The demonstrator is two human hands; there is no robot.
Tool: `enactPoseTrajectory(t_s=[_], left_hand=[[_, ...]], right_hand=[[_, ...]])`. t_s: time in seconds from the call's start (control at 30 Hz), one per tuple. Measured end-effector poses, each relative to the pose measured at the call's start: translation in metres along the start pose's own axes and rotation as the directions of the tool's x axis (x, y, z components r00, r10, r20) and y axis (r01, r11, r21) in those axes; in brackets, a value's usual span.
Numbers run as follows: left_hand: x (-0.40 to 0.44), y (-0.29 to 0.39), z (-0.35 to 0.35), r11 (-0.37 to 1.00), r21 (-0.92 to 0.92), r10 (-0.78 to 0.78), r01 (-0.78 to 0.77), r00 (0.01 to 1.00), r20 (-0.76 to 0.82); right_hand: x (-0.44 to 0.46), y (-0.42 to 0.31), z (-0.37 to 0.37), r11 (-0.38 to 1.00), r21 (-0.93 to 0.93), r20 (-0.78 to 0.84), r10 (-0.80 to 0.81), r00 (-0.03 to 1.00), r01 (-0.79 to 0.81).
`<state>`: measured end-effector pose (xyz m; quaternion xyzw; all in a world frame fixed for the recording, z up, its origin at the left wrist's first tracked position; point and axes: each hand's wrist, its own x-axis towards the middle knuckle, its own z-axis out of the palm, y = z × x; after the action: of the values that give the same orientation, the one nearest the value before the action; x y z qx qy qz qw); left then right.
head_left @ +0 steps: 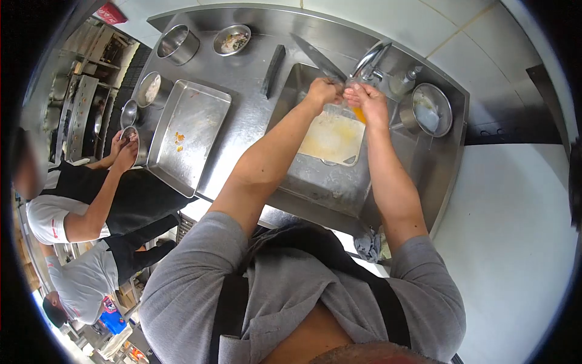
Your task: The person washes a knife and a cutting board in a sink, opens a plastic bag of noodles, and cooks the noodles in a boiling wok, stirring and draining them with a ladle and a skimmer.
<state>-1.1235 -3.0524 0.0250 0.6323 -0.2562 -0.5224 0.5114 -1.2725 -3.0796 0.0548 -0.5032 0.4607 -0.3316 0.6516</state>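
Note:
Both of my hands are close together over the metal sink, just below the faucet. My left hand has its fingers curled at the handle end of a long knife, whose blade points to the upper left. My right hand is bent beside it, with something orange under its palm. What the fingers of either hand grip is too small to make out. Below them, a white cutting board with yellowish stains lies in the sink.
On the left counter are a metal tray with orange bits, a dark sharpening stone and metal bowls. A pot stands right of the faucet. Two people are at the left; one handles a bowl.

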Motion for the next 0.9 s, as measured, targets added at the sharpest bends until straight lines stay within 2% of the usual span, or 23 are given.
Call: enactPoseTrajectory(t_s=[0.07, 0.1, 0.13, 0.2, 0.27, 0.33, 0.4, 0.47, 0.53, 0.6, 0.67, 0.73, 0.8, 0.83, 0.87, 0.9], left_hand=[[-0.006, -0.01, 0.004, 0.952, 0.292, -0.143, 0.094, 0.978, 0.151], [-0.01, -0.02, 0.004, 0.937, 0.334, -0.19, 0.106, 0.955, 0.23], [-0.016, -0.028, 0.004, 0.936, 0.336, -0.194, 0.107, 0.952, 0.236], [-0.028, -0.043, 0.004, 0.844, 0.532, -0.248, 0.063, 0.926, 0.283], [-0.044, -0.051, -0.005, 0.843, 0.537, -0.246, 0.039, 0.915, 0.32], [-0.058, -0.056, -0.016, 0.841, 0.541, -0.248, 0.016, 0.899, 0.36], [-0.071, -0.062, -0.031, 0.823, 0.566, -0.338, 0.049, 0.844, 0.417], [-0.081, -0.07, -0.045, 0.836, 0.541, -0.357, 0.087, 0.836, 0.417], [-0.095, -0.064, -0.055, 0.836, 0.536, -0.397, 0.116, 0.802, 0.447], [-0.097, -0.062, -0.061, 0.811, 0.581, -0.402, 0.069, 0.787, 0.468], [-0.098, -0.058, -0.061, 0.713, 0.694, -0.387, -0.103, 0.767, 0.512], [-0.088, -0.062, -0.059, 0.687, 0.71, -0.371, -0.151, 0.768, 0.522], [-0.074, -0.064, -0.056, 0.47, 0.703, -0.138, -0.533, 0.742, 0.656], [-0.058, -0.074, -0.057, 0.31, 0.671, -0.112, -0.674, 0.675, 0.729], [-0.048, -0.088, -0.059, 0.308, 0.669, -0.108, -0.676, 0.674, 0.73], [-0.048, -0.084, -0.056, 0.411, 0.726, -0.079, -0.551, 0.772, 0.631]], right_hand=[[-0.009, -0.003, 0.002, 0.993, 0.097, 0.039, -0.078, 0.996, 0.074], [-0.012, -0.002, 0.003, 0.993, 0.097, 0.031, -0.078, 0.996, 0.075], [-0.016, 0.0, 0.005, 0.99, 0.077, 0.031, -0.123, 0.992, 0.12], [-0.027, 0.003, 0.001, 0.985, 0.057, 0.029, -0.162, 0.986, 0.16], [-0.049, 0.002, -0.008, 0.958, -0.13, -0.01, -0.26, 0.965, 0.257], [-0.08, 0.008, -0.022, 0.966, -0.106, -0.062, -0.245, 0.968, 0.237], [-0.114, 0.019, -0.044, 0.972, -0.2, -0.103, -0.144, 0.984, 0.122], [-0.145, 0.039, -0.066, 0.933, -0.356, -0.098, -0.103, 0.99, 0.062], [-0.17, 0.078, -0.087, 0.899, -0.435, -0.125, -0.015, 0.992, -0.041], [-0.198, 0.093, -0.096, 0.89, -0.453, -0.148, -0.007, 0.989, -0.062], [-0.212, 0.104, -0.097, 0.879, -0.471, -0.174, -0.005, 0.985, -0.079], [-0.219, 0.111, -0.097, 0.923, -0.344, -0.241, 0.09, 0.966, -0.171], [-0.214, 0.111, -0.098, 0.919, -0.378, -0.233, 0.02, 0.972, -0.109], [-0.209, 0.109, -0.098, 0.91, -0.412, -0.218, -0.043, 0.975, -0.052], [-0.204, 0.105, -0.098, 0.909, -0.414, -0.218, -0.047, 0.975, -0.049], [-0.196, 0.095, -0.097, 0.885, -0.465, -0.213, -0.11, 0.971, -0.002]])
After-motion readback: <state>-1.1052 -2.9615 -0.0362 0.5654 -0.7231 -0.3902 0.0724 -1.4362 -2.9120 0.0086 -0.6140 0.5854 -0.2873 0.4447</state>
